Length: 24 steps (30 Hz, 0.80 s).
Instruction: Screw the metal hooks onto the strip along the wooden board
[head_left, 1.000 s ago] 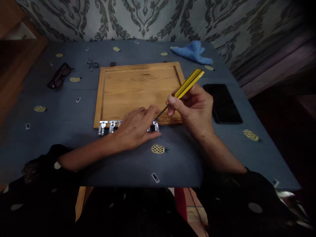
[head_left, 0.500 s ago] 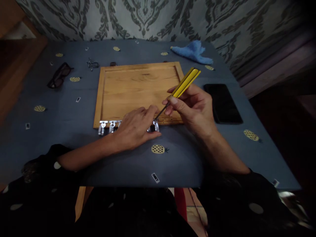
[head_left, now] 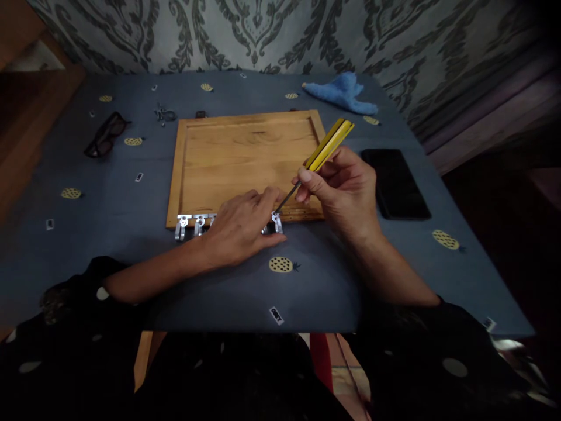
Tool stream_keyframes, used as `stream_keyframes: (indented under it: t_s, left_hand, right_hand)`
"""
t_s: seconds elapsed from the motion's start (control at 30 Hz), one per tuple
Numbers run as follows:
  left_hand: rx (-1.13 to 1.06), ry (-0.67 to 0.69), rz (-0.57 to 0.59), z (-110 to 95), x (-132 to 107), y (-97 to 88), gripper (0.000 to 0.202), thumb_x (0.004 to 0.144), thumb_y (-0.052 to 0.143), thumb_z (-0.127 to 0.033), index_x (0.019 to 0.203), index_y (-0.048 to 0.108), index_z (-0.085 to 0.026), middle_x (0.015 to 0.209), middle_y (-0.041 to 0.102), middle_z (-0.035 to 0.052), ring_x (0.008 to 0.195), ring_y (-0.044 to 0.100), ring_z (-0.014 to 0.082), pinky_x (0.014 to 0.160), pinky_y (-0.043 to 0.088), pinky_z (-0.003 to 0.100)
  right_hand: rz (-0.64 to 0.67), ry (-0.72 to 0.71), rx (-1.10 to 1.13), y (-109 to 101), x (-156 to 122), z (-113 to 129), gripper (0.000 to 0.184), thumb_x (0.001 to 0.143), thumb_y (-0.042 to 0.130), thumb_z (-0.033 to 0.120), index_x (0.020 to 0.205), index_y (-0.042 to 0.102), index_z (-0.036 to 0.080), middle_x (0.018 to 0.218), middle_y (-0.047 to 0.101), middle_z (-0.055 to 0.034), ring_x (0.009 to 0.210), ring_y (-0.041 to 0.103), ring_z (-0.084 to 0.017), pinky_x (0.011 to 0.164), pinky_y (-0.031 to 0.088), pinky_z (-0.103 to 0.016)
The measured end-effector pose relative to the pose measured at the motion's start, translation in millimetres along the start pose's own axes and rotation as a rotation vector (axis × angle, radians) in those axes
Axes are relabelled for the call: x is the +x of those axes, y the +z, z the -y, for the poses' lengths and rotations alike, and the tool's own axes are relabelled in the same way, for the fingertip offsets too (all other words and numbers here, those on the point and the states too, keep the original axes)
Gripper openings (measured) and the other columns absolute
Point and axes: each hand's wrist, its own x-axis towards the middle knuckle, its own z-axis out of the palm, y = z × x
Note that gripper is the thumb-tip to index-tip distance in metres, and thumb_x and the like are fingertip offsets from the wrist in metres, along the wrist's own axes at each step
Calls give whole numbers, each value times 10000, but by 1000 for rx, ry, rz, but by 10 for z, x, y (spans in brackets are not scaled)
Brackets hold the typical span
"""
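Note:
My right hand [head_left: 346, 196] pinches a screwdriver [head_left: 328, 146] by its yellow handle. The thin shaft slants down to the left, its tip at a screw on the right end of a silver hook rail [head_left: 183, 223]. That rail lies along the near edge of a framed wooden board [head_left: 236, 155]. Over its middle lies my left hand [head_left: 241, 228], fingers on the board side and thumb stretched along the near side, gripping the rail against the board. Part of the rail is hidden under this hand.
A black phone [head_left: 397, 184] lies right of the board. Behind it is a blue cloth [head_left: 344, 93]. Dark sunglasses [head_left: 106, 134] and a small heap of metal bits [head_left: 164, 113] lie to the left. The blue pineapple-print tablecloth [head_left: 114, 216] reaches a patterned curtain.
The screwdriver handle has turned slightly and shifted a little left with my right hand. My left hand stays where it was on the rail.

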Motion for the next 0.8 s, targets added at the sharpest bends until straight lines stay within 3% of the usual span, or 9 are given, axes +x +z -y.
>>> stream_keyframes:
  t_s: [0.37, 0.53, 0.8]
  left_hand:
    - [10, -19, 28, -17, 7, -9, 537, 849, 744, -400, 1221, 438, -161, 1088, 704, 91, 982, 657, 243, 797, 508, 366]
    - [8, -28, 29, -15, 4, -11, 561, 842, 752, -388, 1244, 432, -165, 1084, 707, 87, 981, 659, 247, 784, 506, 362]
    - [19, -20, 13, 13, 2, 25, 545, 843, 745, -435, 1206, 443, -164, 1083, 706, 92, 985, 662, 249, 796, 515, 369]
  right_hand:
    - [-89, 69, 41, 2, 23, -118, 429, 699, 871, 536, 782, 547, 267, 675, 650, 66, 468, 606, -104, 429, 518, -236]
    - [-119, 34, 27, -50, 25, -173, 355, 800, 801, 519, 844, 547, 275, 729, 684, 41, 511, 633, -124, 460, 523, -254]
    - [-101, 36, 36, -20, 12, -83, 371, 753, 845, 512, 813, 563, 278, 723, 684, 45, 465, 598, -111, 446, 511, -261]
